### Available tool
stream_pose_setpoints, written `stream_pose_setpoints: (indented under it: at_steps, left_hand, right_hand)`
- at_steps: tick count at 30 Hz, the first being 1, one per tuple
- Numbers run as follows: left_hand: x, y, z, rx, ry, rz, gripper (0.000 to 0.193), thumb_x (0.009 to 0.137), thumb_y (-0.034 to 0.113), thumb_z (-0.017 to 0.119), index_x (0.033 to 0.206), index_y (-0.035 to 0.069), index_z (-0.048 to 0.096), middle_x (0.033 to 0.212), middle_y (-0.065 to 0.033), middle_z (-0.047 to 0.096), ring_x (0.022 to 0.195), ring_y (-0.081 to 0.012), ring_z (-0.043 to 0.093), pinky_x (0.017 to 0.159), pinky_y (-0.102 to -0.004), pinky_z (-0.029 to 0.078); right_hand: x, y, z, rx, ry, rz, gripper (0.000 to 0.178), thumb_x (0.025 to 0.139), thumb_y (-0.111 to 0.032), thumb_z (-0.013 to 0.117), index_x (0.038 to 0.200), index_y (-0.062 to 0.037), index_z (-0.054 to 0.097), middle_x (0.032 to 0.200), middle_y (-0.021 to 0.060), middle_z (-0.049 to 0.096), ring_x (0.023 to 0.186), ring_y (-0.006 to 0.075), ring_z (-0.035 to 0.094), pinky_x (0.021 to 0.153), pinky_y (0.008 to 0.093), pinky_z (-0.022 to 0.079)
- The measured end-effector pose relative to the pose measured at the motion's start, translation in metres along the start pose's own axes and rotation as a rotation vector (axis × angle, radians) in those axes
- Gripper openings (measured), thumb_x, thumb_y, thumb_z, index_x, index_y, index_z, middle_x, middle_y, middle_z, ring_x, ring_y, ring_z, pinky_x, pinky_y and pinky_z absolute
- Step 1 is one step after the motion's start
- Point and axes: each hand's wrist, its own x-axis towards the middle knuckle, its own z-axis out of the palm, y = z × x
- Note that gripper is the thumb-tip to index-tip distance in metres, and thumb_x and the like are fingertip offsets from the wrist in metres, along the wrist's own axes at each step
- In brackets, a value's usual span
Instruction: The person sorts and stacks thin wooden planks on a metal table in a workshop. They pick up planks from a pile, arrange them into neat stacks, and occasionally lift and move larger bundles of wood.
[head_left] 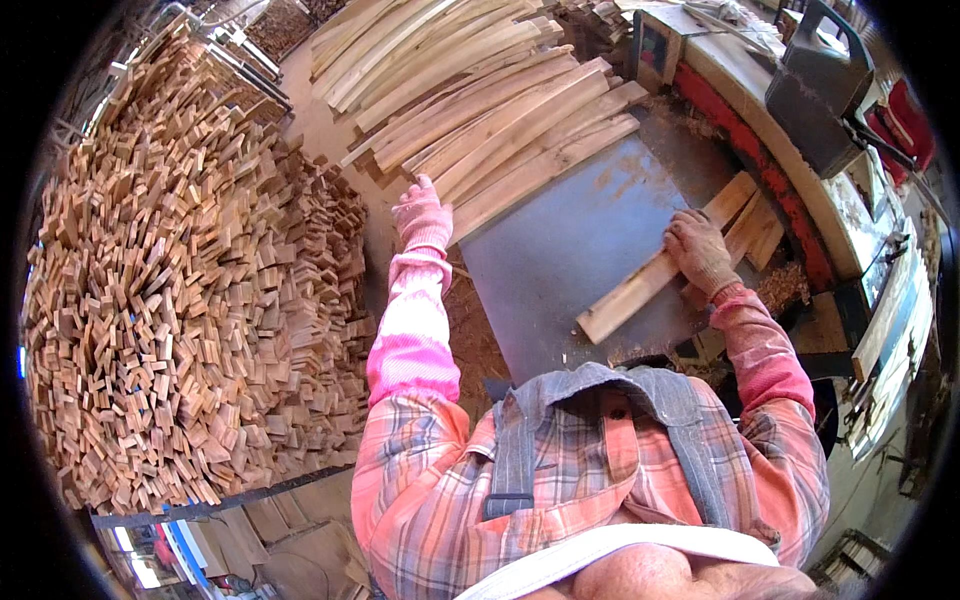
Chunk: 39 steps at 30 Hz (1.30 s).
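My right hand [698,250], in a dusty work glove, is closed over a wooden board [630,297]. The board lies slantwise on the grey metal tabletop [560,250], its near end pointing toward my body. Further left, my left hand [424,212], in a pink glove, is at the near ends of a row of long wooden boards [540,120]. Its fingers look bent together; what they grip, if anything, is hard to make out. Beside my right hand, shorter wood pieces [752,228] lie at the right of the tabletop.
A large stack of short wood pieces [170,300] fills the left side. On the right runs a machine edge with a red strip [755,150], with a dark housing [820,90] above it. Wood shavings [785,288] lie near my right wrist. More strips [885,310] lean at far right.
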Motion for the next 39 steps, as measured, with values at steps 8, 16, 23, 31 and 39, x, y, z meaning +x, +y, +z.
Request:
stream_pose_setpoints:
  at_steps: [8, 16, 23, 31, 39]
  left_hand:
    - [-0.067, 0.016, -0.022, -0.541, -0.236, 0.244, 0.033, 0.093, 0.039, 0.073, 0.11, 0.012, 0.076, 0.104, -0.0131, 0.076, 0.097, -0.0297, 0.073, 0.087, -0.0419, 0.057]
    - [-0.127, 0.073, 0.026, -0.756, -0.455, 0.516, 0.05, 0.093, 0.042, 0.073, 0.125, 0.004, 0.071, 0.117, -0.0168, 0.074, 0.109, -0.0248, 0.069, 0.099, -0.0389, 0.053]
    - [-0.036, 0.006, 0.062, -0.16, 0.122, 0.037, 0.076, 0.095, 0.057, 0.062, 0.144, 0.0, 0.051, 0.138, -0.0208, 0.061, 0.128, -0.0388, 0.056, 0.109, -0.0549, 0.042]
    - [-0.155, 0.034, 0.059, -0.389, 0.339, 0.459, 0.049, 0.09, 0.051, 0.071, 0.098, 0.004, 0.061, 0.093, -0.0182, 0.061, 0.097, -0.0384, 0.06, 0.093, -0.0523, 0.044]
    - [-0.147, 0.078, 0.044, -0.424, 0.257, 0.624, 0.056, 0.089, 0.05, 0.074, 0.114, 0.0, 0.064, 0.115, -0.0219, 0.065, 0.114, -0.0418, 0.06, 0.102, -0.0527, 0.045]
  right_hand:
    - [-0.016, 0.051, -0.005, -0.077, -0.004, 0.221, 0.028, 0.093, -0.028, 0.064, 0.106, -0.0039, 0.07, 0.124, 0.0147, 0.068, 0.127, 0.0357, 0.058, 0.106, 0.0493, 0.046]
    - [0.059, -0.051, 0.01, -0.043, 0.173, -0.159, 0.043, 0.089, -0.03, 0.066, 0.127, -0.0093, 0.064, 0.125, 0.012, 0.062, 0.123, 0.0347, 0.057, 0.108, 0.0489, 0.044]
    - [0.031, -0.02, 0.008, 0.061, 0.026, -0.031, 0.028, 0.093, -0.031, 0.06, 0.097, -0.006, 0.071, 0.102, 0.0115, 0.067, 0.114, 0.0342, 0.06, 0.108, 0.0486, 0.043]
    - [0.011, 0.034, -0.01, -0.087, -0.094, 0.269, 0.03, 0.093, -0.03, 0.065, 0.108, -0.0055, 0.073, 0.128, 0.0151, 0.067, 0.129, 0.0372, 0.057, 0.108, 0.0503, 0.045]
    - [0.073, -0.043, 0.033, -0.023, 0.046, -0.113, 0.032, 0.093, -0.031, 0.063, 0.113, -0.0068, 0.069, 0.121, 0.0139, 0.067, 0.126, 0.0341, 0.057, 0.107, 0.0487, 0.045]
